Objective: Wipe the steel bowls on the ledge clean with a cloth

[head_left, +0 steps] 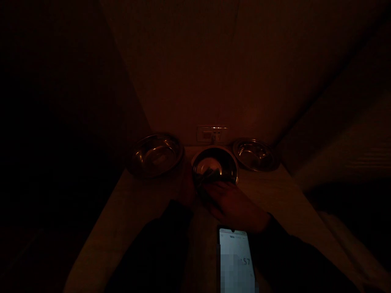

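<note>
Both of my hands are near the centre of the frame. My right hand [230, 203] comes in from the lower right, palm down, with its fingers bent over the near rim of a round, deep, shiny metal bowl [234, 167]. It is too dark to tell whether those fingers are clamped on anything or apart. Just beyond their tips, inside the bowl, I see a dark, narrow shape [210, 174] lying aslant, too dim for me to name. My left hand [187, 185] is in deep shadow at the bowl's left side; I cannot tell whether its fingers are together, apart or gripping the wall.

The bowl sits on a pale brown desk [269, 191], in the middle of the frame. To its left is a wide, round, shiny metal dish [159, 156], and to its right, a shallow, round, wide-rimmed metal dish [255, 154]. Behind the bowl, a rectangular socket plate [213, 133] is set in a plain, dim brown wall [195, 73]. At the lower centre, beside my dark right sleeve [299, 252], lies a black-edged smartphone with a lit, pale screen [235, 248], partly blurred, showing "57"; the frame's bottom edge cuts it off.
</note>
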A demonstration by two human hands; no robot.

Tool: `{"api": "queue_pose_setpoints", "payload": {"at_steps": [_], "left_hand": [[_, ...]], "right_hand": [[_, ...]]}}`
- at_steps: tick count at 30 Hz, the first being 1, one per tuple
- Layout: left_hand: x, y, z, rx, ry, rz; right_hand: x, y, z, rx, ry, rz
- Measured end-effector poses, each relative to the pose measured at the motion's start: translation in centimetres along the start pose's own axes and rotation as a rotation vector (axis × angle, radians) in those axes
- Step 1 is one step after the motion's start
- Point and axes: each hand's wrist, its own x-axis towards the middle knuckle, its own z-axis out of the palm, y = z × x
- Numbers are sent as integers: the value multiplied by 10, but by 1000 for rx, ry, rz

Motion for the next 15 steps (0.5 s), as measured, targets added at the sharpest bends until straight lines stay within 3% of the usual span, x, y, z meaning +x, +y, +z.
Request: {"api": "queue_pose_setpoints", "payload": {"at_steps": [3,6,15], "left_hand": [[4,-3,1,24,14,57],[5,-3,1,3,-29,23],[3,3,3,-86,5,5]], "right_hand": [[-4,2,-8,-54,-58,35],[-6,4,-9,-77,-75,37],[-5,7,9,-113,1,-34]]}}
